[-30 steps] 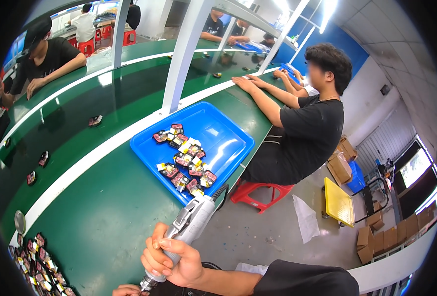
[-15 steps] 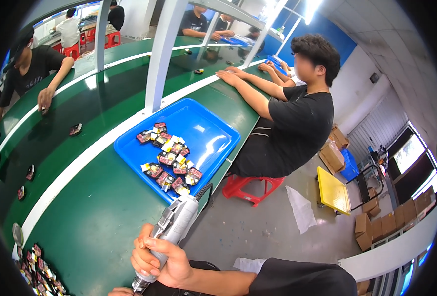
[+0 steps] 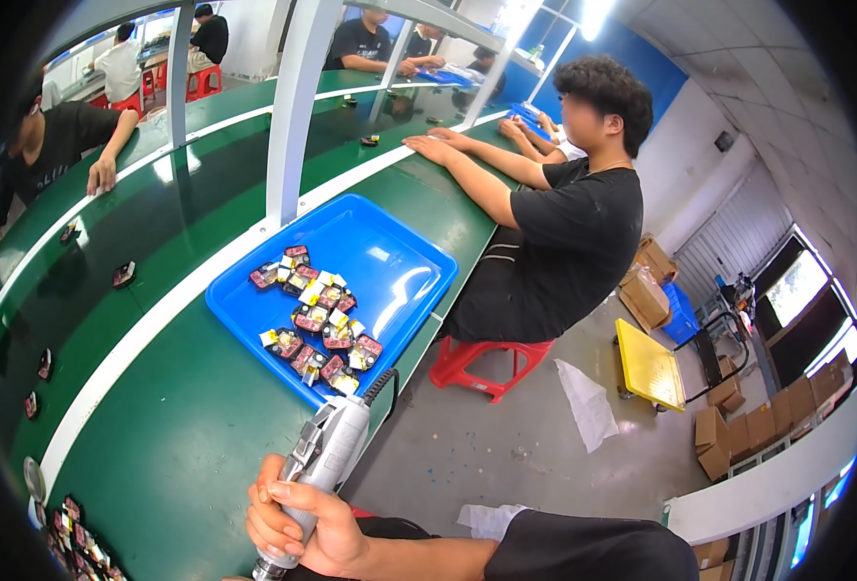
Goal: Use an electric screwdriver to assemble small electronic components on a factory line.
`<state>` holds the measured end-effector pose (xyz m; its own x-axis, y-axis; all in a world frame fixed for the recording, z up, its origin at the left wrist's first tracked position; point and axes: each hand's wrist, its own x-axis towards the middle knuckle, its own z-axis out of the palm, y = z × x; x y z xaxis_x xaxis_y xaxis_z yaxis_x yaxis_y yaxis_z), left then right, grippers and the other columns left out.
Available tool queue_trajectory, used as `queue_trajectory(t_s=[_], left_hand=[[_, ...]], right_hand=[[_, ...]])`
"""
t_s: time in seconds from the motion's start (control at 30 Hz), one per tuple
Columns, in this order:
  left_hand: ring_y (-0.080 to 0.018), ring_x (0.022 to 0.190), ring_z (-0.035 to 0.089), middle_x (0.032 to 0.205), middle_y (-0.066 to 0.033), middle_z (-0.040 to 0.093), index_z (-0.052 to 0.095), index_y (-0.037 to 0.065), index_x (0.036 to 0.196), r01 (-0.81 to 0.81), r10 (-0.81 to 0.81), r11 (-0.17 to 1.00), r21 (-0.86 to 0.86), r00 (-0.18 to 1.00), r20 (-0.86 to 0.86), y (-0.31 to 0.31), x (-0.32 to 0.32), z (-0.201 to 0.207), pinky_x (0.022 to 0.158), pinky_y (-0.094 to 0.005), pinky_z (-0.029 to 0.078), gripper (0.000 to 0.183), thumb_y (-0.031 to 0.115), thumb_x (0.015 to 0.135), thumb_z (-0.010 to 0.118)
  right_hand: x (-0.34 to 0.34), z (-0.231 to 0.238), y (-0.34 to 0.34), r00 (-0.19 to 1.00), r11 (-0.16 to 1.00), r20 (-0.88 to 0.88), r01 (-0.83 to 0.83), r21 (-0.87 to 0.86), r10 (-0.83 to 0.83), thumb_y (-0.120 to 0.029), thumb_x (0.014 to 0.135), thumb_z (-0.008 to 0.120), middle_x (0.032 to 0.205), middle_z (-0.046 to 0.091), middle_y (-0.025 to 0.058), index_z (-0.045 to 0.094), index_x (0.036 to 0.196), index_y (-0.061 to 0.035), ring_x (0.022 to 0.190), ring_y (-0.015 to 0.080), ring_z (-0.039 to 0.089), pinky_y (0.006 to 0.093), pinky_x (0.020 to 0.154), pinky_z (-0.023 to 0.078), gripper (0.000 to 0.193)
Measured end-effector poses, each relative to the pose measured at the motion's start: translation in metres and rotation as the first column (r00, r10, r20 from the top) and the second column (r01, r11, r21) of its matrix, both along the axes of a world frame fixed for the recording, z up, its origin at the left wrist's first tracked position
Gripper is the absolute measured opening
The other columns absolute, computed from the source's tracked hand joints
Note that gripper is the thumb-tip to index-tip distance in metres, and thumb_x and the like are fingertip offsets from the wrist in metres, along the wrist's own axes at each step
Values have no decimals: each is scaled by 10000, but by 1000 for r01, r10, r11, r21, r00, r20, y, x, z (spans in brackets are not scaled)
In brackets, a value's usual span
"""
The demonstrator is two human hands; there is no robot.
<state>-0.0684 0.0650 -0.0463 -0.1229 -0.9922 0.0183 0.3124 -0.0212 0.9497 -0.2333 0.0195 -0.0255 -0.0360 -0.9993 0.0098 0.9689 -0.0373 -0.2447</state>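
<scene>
My right hand [image 3: 303,523] is wrapped round the grey body of an electric screwdriver [image 3: 332,450]. The tool slants, with its corded end up toward the tray and its tip down past the lower edge of the picture. Only a sliver at the lower edge, beside the tool's tip, may be my left hand; its fingers are hidden. Beyond the screwdriver, a blue tray [image 3: 414,242] rests on the green bench. Several small black-and-red parts with white and yellow pieces [image 3: 322,315] lie in its left half.
More such parts [image 3: 80,537] are heaped at the lower left. A green conveyor [image 3: 186,242] carries scattered parts beyond a white rail. A grey upright post [image 3: 298,116] stands behind the tray. A person in black [image 3: 583,223] sits on a red stool [image 3: 487,366] at the right.
The view has shifted slightly, and my right hand with the screwdriver sits a little lower. The fingers at the lower edge have nearly left the picture. Across the conveyor, a person's hand has lifted off a part.
</scene>
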Motion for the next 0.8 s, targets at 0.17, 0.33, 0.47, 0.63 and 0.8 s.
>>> queue_trajectory(t_s=[0.17, 0.33, 0.47, 0.63, 0.8], left_hand=[[-158, 667, 534, 825, -121, 577, 546, -14, 873, 4, -4, 1000, -11, 1000, 30, 0, -1, 1, 606, -271, 454, 86, 44, 893, 606], [-150, 654, 532, 814, -120, 587, 546, -19, 859, -22, 23, 1000, -10, 997, 79, 1, -4, 1, 595, -254, 448, 71, 24, 897, 587], [-146, 643, 534, 805, -118, 595, 548, -23, 849, -66, 66, 998, -7, 981, 180, 5, -11, 9, 589, -248, 448, 76, 23, 899, 581], [-138, 641, 534, 807, -122, 602, 556, -34, 866, -113, 150, 985, -133, 940, 307, 6, -16, 11, 595, -237, 451, 52, 1, 900, 574], [-136, 643, 534, 818, -121, 603, 559, -40, 882, -79, 123, 988, -133, 923, 365, 2, -18, 15, 598, -236, 452, 19, -30, 894, 569]], right_hand=[[0, 1, 0, 1000, 999, -25, 15, -45, -16, -167, 941, 493, 526, 388, -16, 473, 864, -67, 433, 85, 374, 250, 499, 357, 128], [0, 7, 4, 997, 996, -66, 32, -80, -37, -159, 945, 483, 524, 385, -17, 469, 872, -66, 436, 82, 374, 245, 487, 345, 118], [-1, 6, 4, 993, 994, -98, 62, -92, -71, -148, 945, 478, 523, 384, -16, 473, 878, -68, 432, 78, 369, 243, 470, 329, 104], [-3, 8, 4, 992, 993, -89, 79, -86, -86, -147, 945, 479, 523, 386, -16, 475, 884, -68, 427, 77, 365, 242, 468, 329, 100], [-7, 7, 4, 993, 994, -72, 93, -61, -98, -147, 941, 488, 525, 388, -15, 474, 889, -67, 428, 78, 364, 248, 474, 336, 97]])
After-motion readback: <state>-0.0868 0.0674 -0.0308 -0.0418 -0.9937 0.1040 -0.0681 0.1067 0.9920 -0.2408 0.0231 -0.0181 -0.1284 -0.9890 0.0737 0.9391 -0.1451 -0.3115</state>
